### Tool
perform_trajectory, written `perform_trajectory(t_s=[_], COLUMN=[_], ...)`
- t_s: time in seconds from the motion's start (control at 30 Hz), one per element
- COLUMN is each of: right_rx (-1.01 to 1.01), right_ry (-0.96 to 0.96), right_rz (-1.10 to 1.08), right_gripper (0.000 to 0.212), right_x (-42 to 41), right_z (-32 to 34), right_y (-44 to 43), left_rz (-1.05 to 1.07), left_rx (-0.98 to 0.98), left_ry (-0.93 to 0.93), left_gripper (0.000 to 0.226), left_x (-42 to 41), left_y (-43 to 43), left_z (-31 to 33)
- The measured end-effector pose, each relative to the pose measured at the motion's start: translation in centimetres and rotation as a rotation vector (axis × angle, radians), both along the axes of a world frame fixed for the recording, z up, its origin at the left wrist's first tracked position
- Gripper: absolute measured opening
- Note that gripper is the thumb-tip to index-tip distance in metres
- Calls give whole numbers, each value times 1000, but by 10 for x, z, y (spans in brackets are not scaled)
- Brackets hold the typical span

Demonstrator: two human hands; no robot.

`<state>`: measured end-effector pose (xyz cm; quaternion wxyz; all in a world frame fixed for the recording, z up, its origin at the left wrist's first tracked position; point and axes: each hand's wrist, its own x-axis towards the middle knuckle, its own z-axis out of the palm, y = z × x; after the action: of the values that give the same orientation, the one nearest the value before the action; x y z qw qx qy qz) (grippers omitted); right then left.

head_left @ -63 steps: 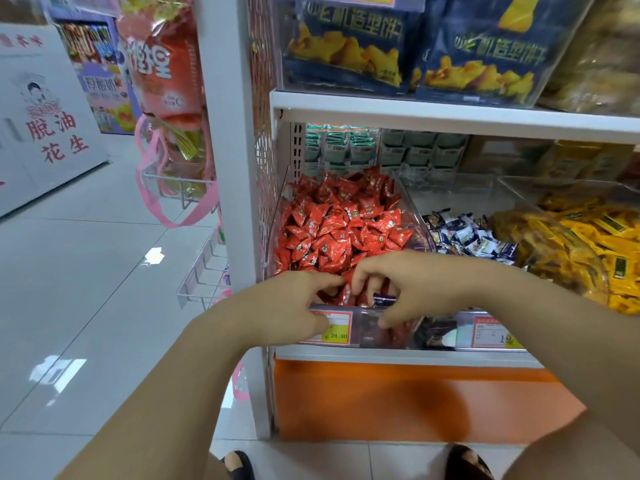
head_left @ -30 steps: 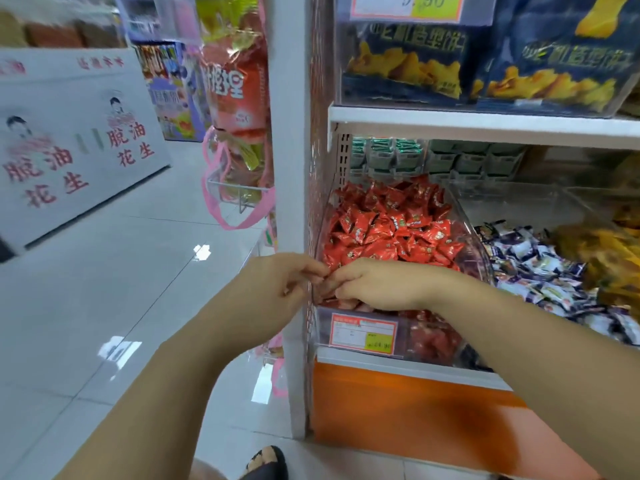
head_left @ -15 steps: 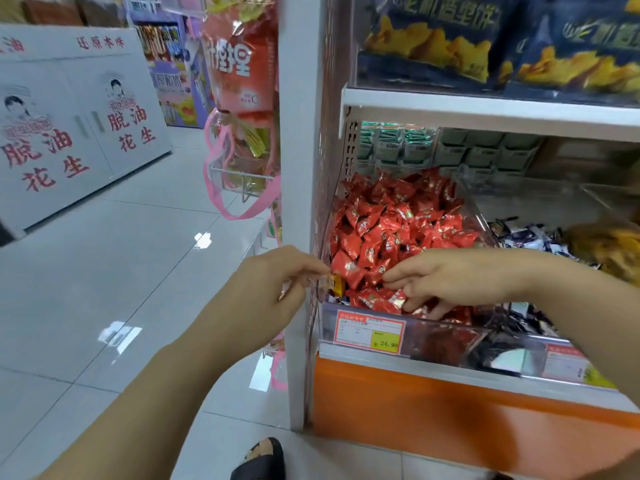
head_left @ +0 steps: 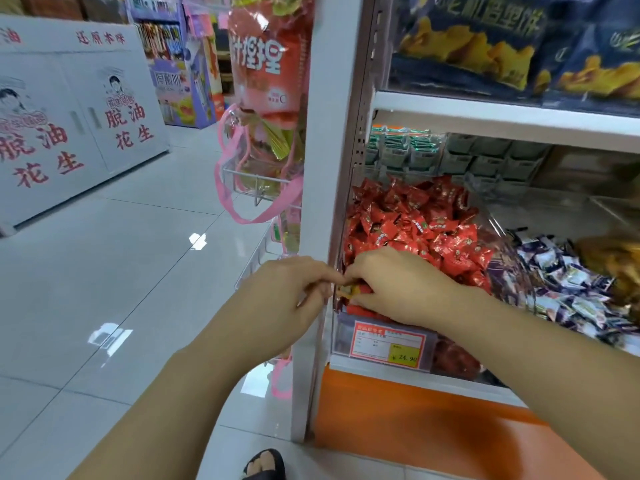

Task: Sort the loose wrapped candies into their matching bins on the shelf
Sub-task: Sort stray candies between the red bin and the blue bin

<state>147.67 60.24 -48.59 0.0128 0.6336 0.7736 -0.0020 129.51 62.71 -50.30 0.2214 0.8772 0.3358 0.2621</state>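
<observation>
right hand: my fingers pinch small yellow wrapped candy | left hand: fingers closed, hold unclear | probably light, crinkly, slippery; grip its middle

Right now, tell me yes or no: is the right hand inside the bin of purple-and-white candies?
No, the right hand lies on the red candies, left of the purple-and-white candies.
</observation>
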Motion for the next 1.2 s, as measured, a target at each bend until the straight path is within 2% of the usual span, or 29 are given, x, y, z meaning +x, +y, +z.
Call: perform_trajectory(t_s=[0.07,0.17,0.47,0.73,0.93,1.2], right_rx=[45,95,109,190,452,866], right_ry=[-121,-216,-213,219,546,588], right_rz=[12,30,-16,-87,-259,-681], right_gripper=[24,35,35,30,15,17], right_x=[1,3,5,26,75,188], right_z=[-2,-4,-1,33,40,24], right_y=[1,1,-2,-49,-99,-159], left_rz=[-2,3,6,-38,-60,-120], left_rx=[4,11,27,93,149,137], left_ry=[-2,7,50,-120,-167,-149], left_gripper=[29,29,29,24,23,24], left_x=[0,0,0,26,81,156], left_y=[0,1,-3,-11,-19,-48], left_z=[0,-1,7,28,36,35])
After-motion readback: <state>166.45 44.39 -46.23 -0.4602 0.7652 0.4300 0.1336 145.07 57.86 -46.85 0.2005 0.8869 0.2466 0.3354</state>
